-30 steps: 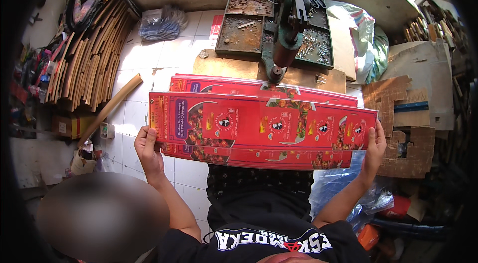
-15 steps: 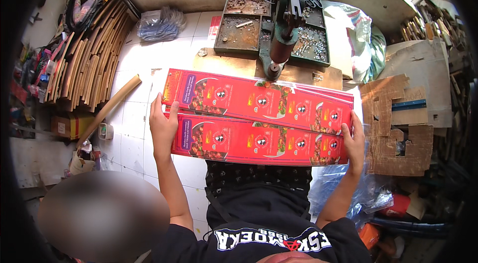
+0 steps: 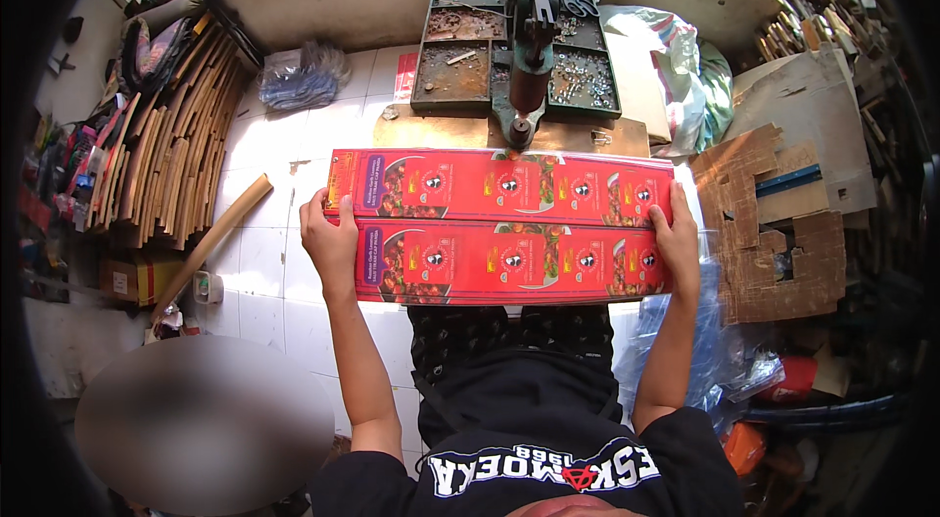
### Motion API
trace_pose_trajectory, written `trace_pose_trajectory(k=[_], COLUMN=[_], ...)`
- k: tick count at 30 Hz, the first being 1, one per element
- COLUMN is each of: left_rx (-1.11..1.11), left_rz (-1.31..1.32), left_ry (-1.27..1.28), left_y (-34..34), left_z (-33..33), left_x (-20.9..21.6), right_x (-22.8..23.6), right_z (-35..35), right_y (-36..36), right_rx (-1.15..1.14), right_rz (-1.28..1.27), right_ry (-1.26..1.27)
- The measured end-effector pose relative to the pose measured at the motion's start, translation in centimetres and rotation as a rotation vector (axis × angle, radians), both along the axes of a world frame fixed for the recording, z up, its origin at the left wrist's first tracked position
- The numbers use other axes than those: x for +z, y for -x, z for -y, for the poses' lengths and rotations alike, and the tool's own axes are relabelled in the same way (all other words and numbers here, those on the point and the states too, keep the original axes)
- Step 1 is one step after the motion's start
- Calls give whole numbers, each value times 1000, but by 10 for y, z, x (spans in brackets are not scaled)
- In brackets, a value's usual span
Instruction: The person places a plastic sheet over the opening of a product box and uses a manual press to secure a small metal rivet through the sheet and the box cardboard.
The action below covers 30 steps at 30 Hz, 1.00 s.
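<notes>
Two long red printed strips lie edge to edge across my lap: the far strip [image 3: 470, 186] and the near strip [image 3: 470, 262]. They bear food pictures and purple labels, and several layers show at the edges. At their left end, my left hand [image 3: 331, 235] is closed round the edge, thumb on top. My right hand [image 3: 676, 241] grips the right end the same way, its thumb near the seam between the strips. Just beyond the far strip's edge stands a dark metal hand press [image 3: 530, 76], its lower tip close to the strip.
Behind the press is a green compartment tray [image 3: 465, 109] with small metal rings. A wooden board [image 3: 431, 131] lies under it. Cardboard pieces [image 3: 808, 272] are at right, stacked brown sheets [image 3: 166, 125] and a cardboard tube [image 3: 217, 238] at left. Clear plastic [image 3: 676, 351] lies near my right forearm.
The far strip lay slanted over the near one; now the two run parallel with their long edges meeting. Both hands still hold the ends, and the right hand has moved slightly inward.
</notes>
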<state>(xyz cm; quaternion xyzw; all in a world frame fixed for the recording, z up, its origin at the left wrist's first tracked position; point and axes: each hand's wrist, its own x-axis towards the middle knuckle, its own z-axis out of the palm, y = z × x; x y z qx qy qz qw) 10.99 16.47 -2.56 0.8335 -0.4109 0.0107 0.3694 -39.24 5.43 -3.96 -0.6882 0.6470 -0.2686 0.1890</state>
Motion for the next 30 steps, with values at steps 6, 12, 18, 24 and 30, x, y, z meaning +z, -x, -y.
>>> trace_pose_trajectory(k=[6, 12, 18, 24, 30], left_rx=[4, 30, 22, 8, 0], left_rz=[72, 84, 53, 40, 1], left_ry=[-111, -158, -168, -132, -125], left_y=[-1, -1, -3, -12, -6], left_z=[-6, -4, -5, -5, -5], left_x=[2, -3, -1, -5, -6], right_x=[-7, -11, -2, -2, -2], right_z=[-3, -7, -13, -13, -17], right_y=[-11, -7, -8, -13, -8], right_rx=[-45, -120, -178, -209, -224], right_rz=[-86, -187, -93, -99, -83], right_ry=[8, 56, -58, -45, -48])
